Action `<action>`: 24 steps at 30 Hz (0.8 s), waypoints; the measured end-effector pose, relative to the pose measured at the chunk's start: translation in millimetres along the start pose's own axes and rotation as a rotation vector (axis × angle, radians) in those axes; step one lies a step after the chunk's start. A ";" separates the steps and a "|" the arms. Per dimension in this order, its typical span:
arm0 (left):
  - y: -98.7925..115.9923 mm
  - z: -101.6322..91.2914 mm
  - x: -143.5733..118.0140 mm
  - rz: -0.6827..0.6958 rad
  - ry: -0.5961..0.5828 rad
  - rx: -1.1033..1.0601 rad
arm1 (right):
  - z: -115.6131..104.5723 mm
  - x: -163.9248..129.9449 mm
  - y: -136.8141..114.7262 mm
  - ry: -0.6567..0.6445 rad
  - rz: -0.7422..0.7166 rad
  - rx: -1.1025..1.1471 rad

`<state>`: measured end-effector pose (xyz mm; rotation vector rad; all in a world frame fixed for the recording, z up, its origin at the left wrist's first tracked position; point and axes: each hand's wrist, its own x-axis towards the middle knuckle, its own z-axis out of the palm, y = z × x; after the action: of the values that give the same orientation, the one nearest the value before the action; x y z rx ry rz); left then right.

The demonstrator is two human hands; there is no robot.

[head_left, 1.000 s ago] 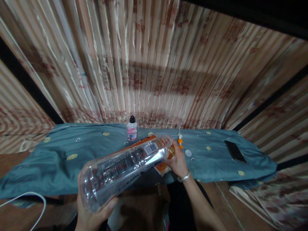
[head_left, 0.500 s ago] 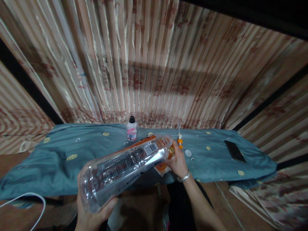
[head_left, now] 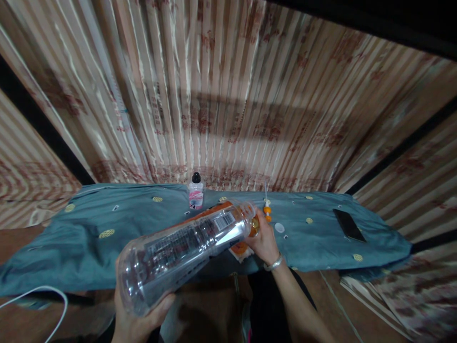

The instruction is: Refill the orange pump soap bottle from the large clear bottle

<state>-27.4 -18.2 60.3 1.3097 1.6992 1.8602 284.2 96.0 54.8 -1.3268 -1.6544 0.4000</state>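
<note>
Hands [head_left: 135,319] cradling bottle [head_left: 185,250] (tilted), cloth [head_left: 89,238] beneath

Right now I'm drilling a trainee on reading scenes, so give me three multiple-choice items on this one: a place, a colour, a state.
1. Where does the black phone lie?
A. right end of the teal cloth
B. floor
C. beside the white cable

2. The small bottle has a cap of which colour?
A. orange
B. black
C. white

3. How is the large clear bottle held?
A. upright
B. tilted, in both hands
C. lying on the cloth

Key: 1 A, it rests near the cloth's right edge. 2 B, dark cap over a pink label. 3 B, left hand at its base, right hand at its neck.
</note>
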 end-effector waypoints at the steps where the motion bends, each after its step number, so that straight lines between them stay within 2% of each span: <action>1: 3.1 1.2 -1.7 -0.010 0.011 -0.002 | 0.0 0.0 0.0 0.002 -0.001 0.001; 4: 7.2 2.9 -3.1 0.012 0.023 0.001 | 0.0 0.0 -0.1 0.011 -0.007 0.003; 9: -6.1 -1.5 9.5 0.183 0.020 0.030 | -0.7 0.3 -1.3 0.005 0.000 0.002; 13: -10.9 -10.5 19.9 0.295 -0.066 0.054 | -1.2 0.5 -2.1 0.003 -0.011 0.006; 18: -17.8 -17.7 19.2 0.207 -0.139 0.033 | 0.5 0.2 0.6 0.027 -0.027 -0.006; 20: -19.8 -15.5 16.4 0.209 -0.128 0.040 | 1.2 0.0 1.9 0.028 -0.029 -0.003; 24: -12.1 -4.1 9.4 0.289 -0.005 0.050 | 1.5 0.0 3.4 0.023 -0.030 0.000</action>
<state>-39.8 -10.8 53.8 1.6541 1.6352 1.9739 284.9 97.7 51.5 -1.3004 -1.6534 0.3651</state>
